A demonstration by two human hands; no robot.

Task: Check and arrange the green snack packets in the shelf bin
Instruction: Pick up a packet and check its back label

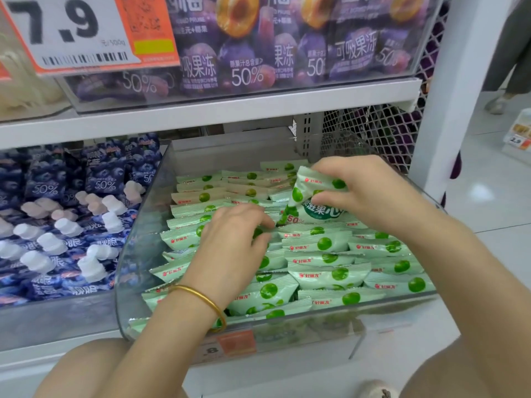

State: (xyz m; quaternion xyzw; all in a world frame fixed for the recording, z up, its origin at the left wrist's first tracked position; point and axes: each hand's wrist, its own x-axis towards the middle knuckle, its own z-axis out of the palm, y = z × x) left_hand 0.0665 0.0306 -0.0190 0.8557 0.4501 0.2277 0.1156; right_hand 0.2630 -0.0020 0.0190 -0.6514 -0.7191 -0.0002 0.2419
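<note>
In the clear bin (135,239), the right hand (365,196) pinched one green packet (309,196) upright at one o'clock above the packed rows (330,275), while the left hand (230,245), at its eight o'clock, dug curled fingertips among them, any grasp hidden.

Blue spouted pouches (57,214) at nine o'clock; purple jelly pouches (247,44) at twelve; orange price card (74,30) at eleven.

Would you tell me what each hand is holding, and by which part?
Right hand pinches a raised green packet by its upper end; left hand touches the rows, grip unclear.
</note>
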